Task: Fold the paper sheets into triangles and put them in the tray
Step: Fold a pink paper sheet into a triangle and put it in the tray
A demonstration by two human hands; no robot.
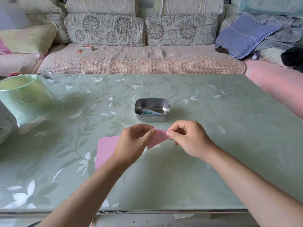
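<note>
Both hands hold one pink paper sheet (158, 138) just above the table. My left hand (134, 143) pinches its left part and my right hand (186, 138) pinches its right corner between thumb and forefinger. The sheet looks partly folded, and much of it is hidden behind my left hand. A small stack of flat pink sheets (105, 150) lies on the table under my left wrist. Beyond the hands stands a small steel tray (152, 118), and inside it lies a folded light-blue paper triangle (150, 112).
The table (213, 145) has a green floral glass top. A pale green plastic-wrapped cylinder (24, 97) and a white object (5, 125) occupy its left side. A sofa (141, 59) with cushions runs behind the far edge. The table's near edge lies under my forearms.
</note>
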